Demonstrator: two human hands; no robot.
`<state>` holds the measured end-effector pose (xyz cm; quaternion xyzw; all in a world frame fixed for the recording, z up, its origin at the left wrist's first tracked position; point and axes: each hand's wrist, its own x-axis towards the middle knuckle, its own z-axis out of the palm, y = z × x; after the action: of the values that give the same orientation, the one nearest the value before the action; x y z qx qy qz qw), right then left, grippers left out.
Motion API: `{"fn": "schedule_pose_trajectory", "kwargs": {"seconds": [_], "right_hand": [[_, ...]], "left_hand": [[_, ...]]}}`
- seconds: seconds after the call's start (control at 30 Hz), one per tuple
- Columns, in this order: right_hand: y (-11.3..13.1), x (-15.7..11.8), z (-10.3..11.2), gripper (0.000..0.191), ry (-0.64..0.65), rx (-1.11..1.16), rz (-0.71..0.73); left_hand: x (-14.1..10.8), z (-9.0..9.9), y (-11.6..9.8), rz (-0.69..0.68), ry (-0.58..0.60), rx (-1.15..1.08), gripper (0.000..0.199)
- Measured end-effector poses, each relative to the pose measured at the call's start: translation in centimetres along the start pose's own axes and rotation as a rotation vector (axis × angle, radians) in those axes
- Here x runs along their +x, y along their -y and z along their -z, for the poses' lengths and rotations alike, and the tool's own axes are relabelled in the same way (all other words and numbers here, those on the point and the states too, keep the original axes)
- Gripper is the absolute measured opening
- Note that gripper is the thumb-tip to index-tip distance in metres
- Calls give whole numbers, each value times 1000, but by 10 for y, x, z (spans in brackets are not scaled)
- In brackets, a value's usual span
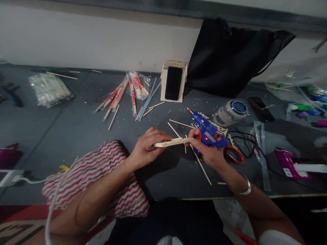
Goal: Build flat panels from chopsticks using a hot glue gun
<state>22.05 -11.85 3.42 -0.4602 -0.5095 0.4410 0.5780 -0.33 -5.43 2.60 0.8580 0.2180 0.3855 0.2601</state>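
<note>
A flat piece made of pale wooden sticks (172,142) is held edge-on between both hands over the dark table. My left hand (148,144) grips its left end, fingers on the far side and thumb below. The fingers of my right hand (205,149) pinch its right end. Just beyond my right hand lies a blue glue gun (208,131) with a small red light, its nozzle pointing to the upper left. Loose sticks (203,169) are scattered below and around the held piece.
Past the hands, a phone (173,83) leans on a stick structure. Bundled sticks (119,93) lie to its left. A jar (231,113), orange-handled scissors (234,155) and black cables (246,141) are on the right. A striped cloth (99,177) lies beside my left forearm. A black bag (230,58) rests against the wall.
</note>
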Motion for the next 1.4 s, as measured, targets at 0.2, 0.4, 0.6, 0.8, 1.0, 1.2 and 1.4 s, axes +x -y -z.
{"fn": "schedule_pose_trajectory", "kwargs": {"seconds": [0.2,0.4,0.6,0.8,1.0,1.2,1.4], "right_hand": [[0,-3,2,32,-6,-92,51],[-1,-9,7,27,57,-108,115],[1,-13,11,27,31,-205,91],[4,-15,9,24,60,-196,88],[5,-14,15,24,68,-341,63],[3,-14,13,28,59,-296,49],[-1,-15,9,29,59,-184,46]], "left_hand": [[0,2,-1,-74,18,17,24],[-3,0,-1,-151,-32,94,24],[-7,-3,-2,-149,-72,136,29],[-10,-4,0,-153,-36,170,32],[-9,-5,1,-192,-28,186,35],[-8,-3,-1,-231,-9,223,36],[-10,-2,-1,-236,15,303,38]]}}
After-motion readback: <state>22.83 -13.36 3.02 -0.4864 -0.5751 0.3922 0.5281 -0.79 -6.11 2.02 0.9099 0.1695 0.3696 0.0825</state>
